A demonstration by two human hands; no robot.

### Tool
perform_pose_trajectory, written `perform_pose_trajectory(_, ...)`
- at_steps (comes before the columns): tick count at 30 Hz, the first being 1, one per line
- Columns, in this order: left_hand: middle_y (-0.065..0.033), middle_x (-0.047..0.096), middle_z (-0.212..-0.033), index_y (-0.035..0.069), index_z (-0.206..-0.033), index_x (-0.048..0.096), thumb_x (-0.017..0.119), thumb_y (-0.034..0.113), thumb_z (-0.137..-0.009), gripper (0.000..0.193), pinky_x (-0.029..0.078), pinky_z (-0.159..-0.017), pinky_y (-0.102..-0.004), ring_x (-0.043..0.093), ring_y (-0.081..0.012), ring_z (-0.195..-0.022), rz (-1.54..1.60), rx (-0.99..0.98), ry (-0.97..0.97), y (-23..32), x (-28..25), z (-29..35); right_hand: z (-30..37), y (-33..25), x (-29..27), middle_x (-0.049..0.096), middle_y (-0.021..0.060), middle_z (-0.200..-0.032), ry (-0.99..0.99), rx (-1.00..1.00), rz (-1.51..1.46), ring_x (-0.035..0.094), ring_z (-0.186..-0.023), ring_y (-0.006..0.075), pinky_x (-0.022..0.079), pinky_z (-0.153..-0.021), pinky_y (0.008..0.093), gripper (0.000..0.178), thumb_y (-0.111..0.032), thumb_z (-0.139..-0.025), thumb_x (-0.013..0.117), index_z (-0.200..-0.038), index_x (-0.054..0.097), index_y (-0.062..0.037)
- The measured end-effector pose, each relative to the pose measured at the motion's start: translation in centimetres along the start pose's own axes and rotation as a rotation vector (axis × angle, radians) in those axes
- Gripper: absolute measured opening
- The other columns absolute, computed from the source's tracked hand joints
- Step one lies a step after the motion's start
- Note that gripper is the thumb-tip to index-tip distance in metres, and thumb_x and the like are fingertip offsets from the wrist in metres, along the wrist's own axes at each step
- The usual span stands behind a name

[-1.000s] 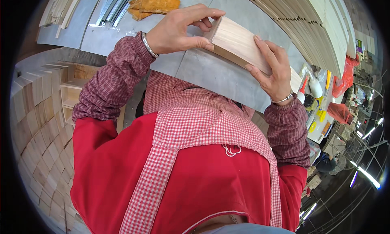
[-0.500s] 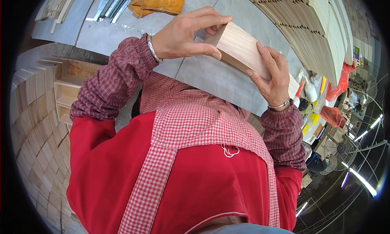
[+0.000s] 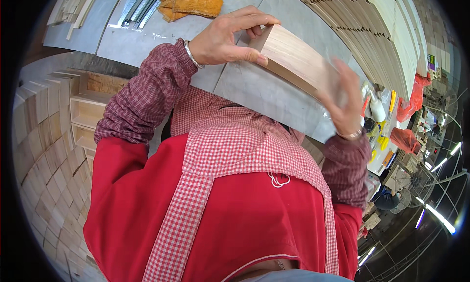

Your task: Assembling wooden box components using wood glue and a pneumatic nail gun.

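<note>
A pale wooden box (image 3: 296, 54) stands tilted over the grey tabletop, with its plain side up. My left hand (image 3: 235, 36) grips its left end, thumb on the near edge and fingers over the far corner. Close to the right end is my right hand (image 3: 345, 103), smeared by motion. The thumb side of this hand overlaps the box's end; whether it touches cannot be made out. The inside of the box is mostly hidden.
An orange cloth (image 3: 191, 3) lies at the back beside metal strips (image 3: 142, 5). Stacked wooden boards (image 3: 362, 22) rise at the far right. White bottle (image 3: 376, 108) and red plastic bag (image 3: 405, 140) sit at right. Stacked wooden pieces (image 3: 46, 159) fill the left.
My right hand has slid off the box's top face toward its right end and slightly nearer to me. My left hand keeps its grip on the box.
</note>
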State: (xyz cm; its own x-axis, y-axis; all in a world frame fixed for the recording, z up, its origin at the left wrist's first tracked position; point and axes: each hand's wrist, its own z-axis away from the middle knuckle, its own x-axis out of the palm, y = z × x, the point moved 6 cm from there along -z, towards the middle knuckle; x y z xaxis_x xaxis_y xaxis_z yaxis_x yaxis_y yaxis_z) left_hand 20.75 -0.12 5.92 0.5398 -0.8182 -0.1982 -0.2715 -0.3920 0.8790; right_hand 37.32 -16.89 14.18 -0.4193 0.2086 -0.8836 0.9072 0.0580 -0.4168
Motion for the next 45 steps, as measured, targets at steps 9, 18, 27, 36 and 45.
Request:
perform_pose_trajectory(9,-0.0042,0.053,-0.107,0.010,-0.123,0.056,0.083,0.015,-0.062,0.067,0.044,-0.079,-0.0208,0.050,-0.0140,-0.087,0.054,-0.058,-0.014,-0.7,0.1,-0.2,28.7,17.3,-9.9,0.058,0.0175,-0.117,0.223,1.235,0.326,0.057,-0.106,0.0295,0.045,-0.090,0.0345,0.059,-0.018,-0.076,0.065,-0.129,0.046,-0.0017)
perform_pose_trajectory(18,-0.0022,0.053,-0.112,0.013,-0.124,0.057,0.084,0.014,-0.060,0.069,0.043,-0.080,-0.0223,0.049,-0.0148,-0.090,0.119,-0.079,0.023,-0.9,0.3,0.6,31.8,19.8,-12.4,0.060,0.0171,-0.099,0.149,1.485,0.336,0.058,-0.087,0.0300,0.047,-0.077,0.0342,0.049,-0.016,-0.071,0.064,-0.115,0.050,-0.0010)
perform_pose_trajectory(27,0.0000,0.053,-0.115,0.018,-0.122,0.058,0.084,0.013,-0.058,0.070,0.043,-0.085,-0.0265,0.050,-0.0160,-0.098,0.285,-0.073,0.094,-1.7,1.0,0.8,29.3,17.1,-16.2,0.061,0.0138,-0.072,0.295,1.632,-0.038,0.059,-0.058,0.0237,0.048,-0.057,0.0302,0.028,-0.012,-0.068,0.064,-0.092,0.059,0.0000)
perform_pose_trajectory(36,0.0009,0.051,-0.117,0.017,-0.120,0.059,0.084,0.013,-0.056,0.069,0.042,-0.089,-0.0286,0.050,-0.0168,-0.103,0.312,-0.035,0.106,-2.3,1.2,0.6,5.8,-1.0,-14.4,0.055,0.0061,-0.061,0.123,1.107,-0.186,0.049,-0.047,0.0142,0.040,-0.048,0.0232,0.016,-0.004,-0.071,0.064,-0.086,0.060,0.0011)
perform_pose_trajectory(45,0.0004,0.051,-0.116,0.015,-0.119,0.060,0.084,0.010,-0.055,0.069,0.041,-0.092,-0.0290,0.050,-0.0165,-0.103,0.330,-0.015,0.108,-1.9,1.0,0.7,-4.6,-6.0,-7.0,0.058,0.0046,-0.067,-0.410,0.935,-0.254,0.048,-0.051,0.0120,0.038,-0.050,0.0213,0.019,-0.004,-0.075,0.071,-0.090,0.061,0.0003)
